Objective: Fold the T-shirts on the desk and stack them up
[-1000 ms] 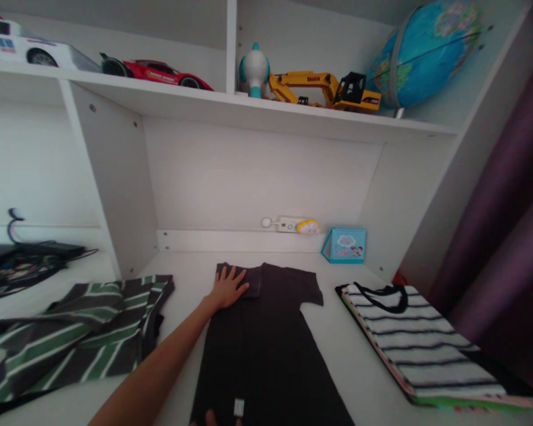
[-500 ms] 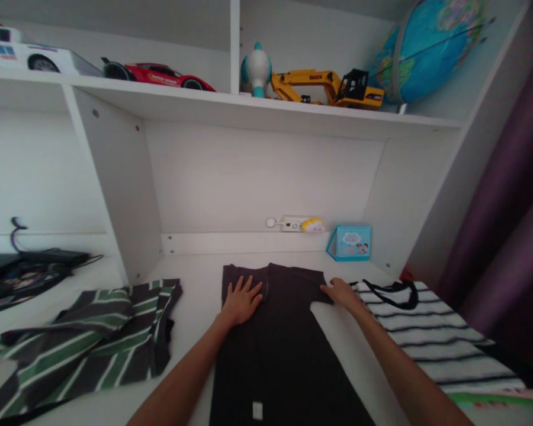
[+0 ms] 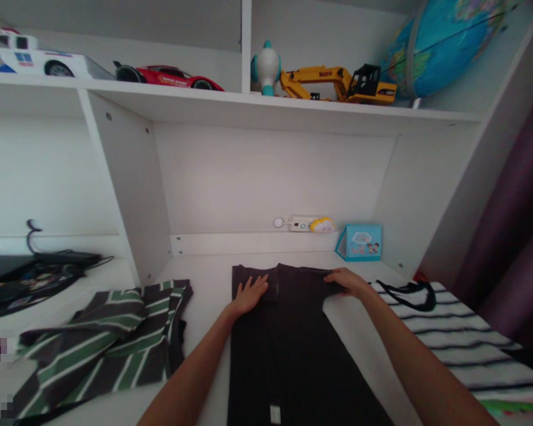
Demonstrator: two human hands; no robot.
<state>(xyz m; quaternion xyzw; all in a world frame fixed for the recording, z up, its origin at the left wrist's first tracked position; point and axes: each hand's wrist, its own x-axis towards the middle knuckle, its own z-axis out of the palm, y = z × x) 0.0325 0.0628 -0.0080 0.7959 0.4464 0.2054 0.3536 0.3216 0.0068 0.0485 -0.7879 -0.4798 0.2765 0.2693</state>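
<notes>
A dark T-shirt (image 3: 288,349) lies flat on the white desk (image 3: 204,278) in front of me, its left side folded inward. My left hand (image 3: 250,294) rests flat with fingers spread on the shirt's upper left, near the folded sleeve. My right hand (image 3: 349,282) has its fingers closed on the shirt's right sleeve, which is drawn in toward the shirt's middle. A small white tag (image 3: 275,413) shows near the shirt's bottom edge.
A green, white and dark striped garment (image 3: 102,337) lies crumpled at left. A folded black-and-white striped shirt (image 3: 466,343) sits at right on other cloth. A power strip (image 3: 304,224) and a blue box (image 3: 359,242) stand at the back. Toy vehicles and a globe (image 3: 444,47) fill the shelf above.
My right hand came into view, reached the right sleeve and pulled it inward over the shirt. My left hand stayed pressed on the upper left. The view shifted slightly left.
</notes>
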